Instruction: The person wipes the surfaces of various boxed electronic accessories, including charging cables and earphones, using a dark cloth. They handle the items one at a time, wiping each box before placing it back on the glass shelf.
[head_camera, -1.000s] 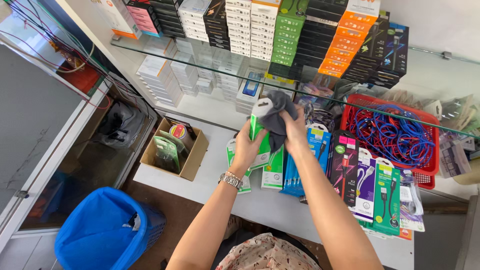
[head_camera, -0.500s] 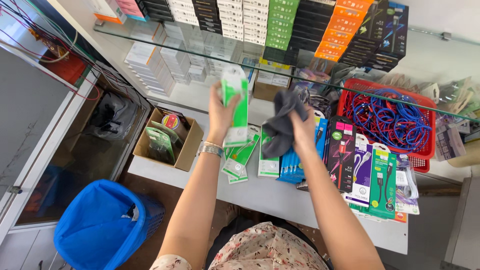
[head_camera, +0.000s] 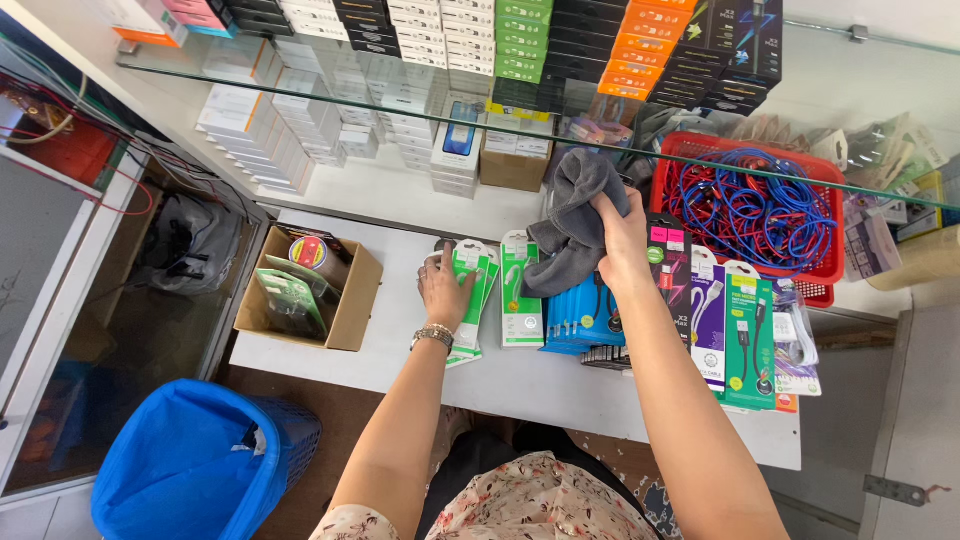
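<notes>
Grey cloth (head_camera: 572, 220) stayed bunched in our right hand (head_camera: 622, 228) mid-frame, while our left hand (head_camera: 445, 290), fingers spread, had lowered the green-and-white packet (head_camera: 468, 275) onto the white table (head_camera: 390, 310).

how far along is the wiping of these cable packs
One green-and-white pack lies flat beside the stack under the left hand. In hand: the right hand has a grip on the grey cloth. Left: blue packs and hanging-card packs lie untouched.

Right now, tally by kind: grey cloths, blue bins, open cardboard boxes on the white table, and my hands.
Grey cloth: 1
Blue bin: 1
Open cardboard box: 1
Hands: 2, left hand and right hand
Total: 5
</notes>
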